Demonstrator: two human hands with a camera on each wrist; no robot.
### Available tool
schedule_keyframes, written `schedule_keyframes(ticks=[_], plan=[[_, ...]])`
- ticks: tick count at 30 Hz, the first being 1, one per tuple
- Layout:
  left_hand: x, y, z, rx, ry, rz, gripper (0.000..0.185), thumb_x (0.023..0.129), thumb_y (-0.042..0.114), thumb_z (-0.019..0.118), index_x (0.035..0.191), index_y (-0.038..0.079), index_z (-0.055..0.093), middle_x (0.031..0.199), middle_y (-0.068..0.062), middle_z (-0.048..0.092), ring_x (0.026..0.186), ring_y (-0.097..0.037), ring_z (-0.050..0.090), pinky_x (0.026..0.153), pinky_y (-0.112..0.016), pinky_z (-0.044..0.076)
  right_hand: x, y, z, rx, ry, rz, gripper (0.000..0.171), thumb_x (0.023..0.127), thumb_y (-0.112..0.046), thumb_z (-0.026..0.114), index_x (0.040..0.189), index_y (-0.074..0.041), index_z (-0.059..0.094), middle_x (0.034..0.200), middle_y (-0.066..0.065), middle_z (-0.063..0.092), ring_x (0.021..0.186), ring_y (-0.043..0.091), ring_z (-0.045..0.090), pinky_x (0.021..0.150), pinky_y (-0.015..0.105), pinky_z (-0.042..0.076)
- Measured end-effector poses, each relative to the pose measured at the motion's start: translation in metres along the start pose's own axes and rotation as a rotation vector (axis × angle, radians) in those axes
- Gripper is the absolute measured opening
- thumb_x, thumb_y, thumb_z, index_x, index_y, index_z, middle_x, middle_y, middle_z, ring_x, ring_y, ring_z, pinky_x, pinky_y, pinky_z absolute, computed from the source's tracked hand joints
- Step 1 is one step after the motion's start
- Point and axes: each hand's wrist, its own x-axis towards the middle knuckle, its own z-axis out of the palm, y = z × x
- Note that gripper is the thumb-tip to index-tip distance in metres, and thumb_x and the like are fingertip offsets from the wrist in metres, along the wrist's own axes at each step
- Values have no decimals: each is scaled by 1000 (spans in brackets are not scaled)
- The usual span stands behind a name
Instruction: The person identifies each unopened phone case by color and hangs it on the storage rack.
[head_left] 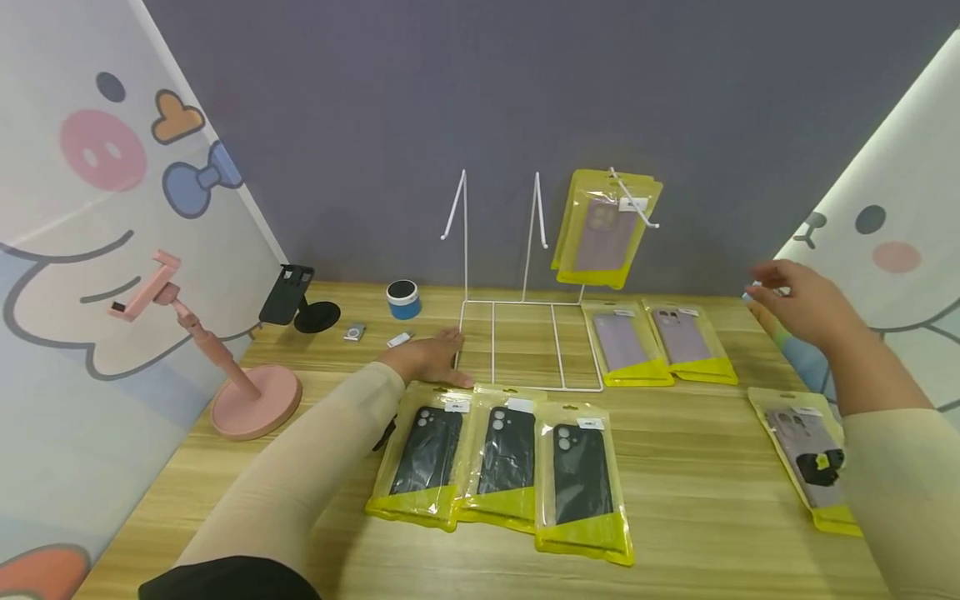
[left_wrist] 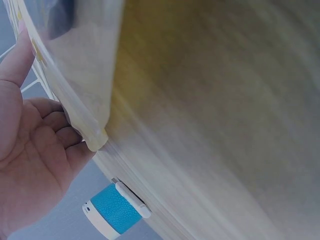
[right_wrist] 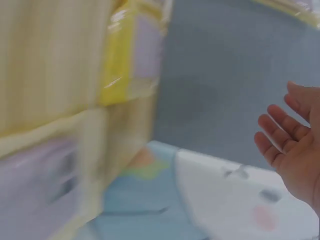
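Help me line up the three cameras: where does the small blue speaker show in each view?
Head: the blue speaker stands at the back of the table, left of the wire rack.
Left wrist: bottom left, below the left hand.
Right wrist: not in it.
Shared landmark: the yellow-edged phone case packets, seen in all three views.

Bright even light, soft shadows; head view bowed at edges; both wrist views motion-blurred.
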Motion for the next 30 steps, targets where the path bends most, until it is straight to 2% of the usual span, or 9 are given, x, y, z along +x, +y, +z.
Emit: schedule_keyframes(ticks=[7,13,18,21,24,27,30], plan=[[-2,0,0,-21,-1,-1,104,88,66,57,159,8,7,166,-10,-4,153,-27,-1,122,-47,13,-30,64,24,-94,-168,47,63,104,-39,43,140,12,36,132,44,40,116,60,42,88,74,35],[-1,-1,-1,-43,-2,9,105,88,65,58,159,8,6,166,-11,-4,153,-27,-2,122,-48,13,-53,100,49,-143,-234,29,58,102,-30,53,133,18,41,127,48,43,110,65,44,84,71,40],[1,-2,-1,-38,-5,11,106,86,68,58,159,9,7,166,-10,-4,153,-27,-2,122,-48,13,-65,106,64,-105,-290,57,67,97,-30,61,130,24,38,126,51,40,109,67,42,85,70,40],[2,-2,-1,-33,-5,11,106,86,68,58,159,9,6,166,-10,-4,153,-27,-2,122,-48,13,-69,103,66,-90,-324,103,80,95,-38,63,132,26,34,128,52,37,109,67,41,85,71,40],[2,-3,0,-34,-5,12,106,87,67,58,159,8,6,166,-10,-5,153,-27,-2,123,-47,13,-71,100,65,-97,-351,112,83,93,-43,64,131,25,35,127,53,37,109,69,41,84,70,41],[2,-3,1,-39,-7,10,106,87,67,58,159,9,6,166,-10,-5,153,-26,-2,123,-47,12,-72,100,65,-119,-368,87,77,92,-43,65,124,23,43,118,50,46,104,65,47,81,65,44],[1,-3,1,-39,-6,10,106,87,67,58,159,9,6,166,-10,-4,153,-27,-2,123,-47,12,-71,99,65,-138,-367,32,55,92,-36,67,109,15,57,101,37,61,90,51,59,75,54,49]])
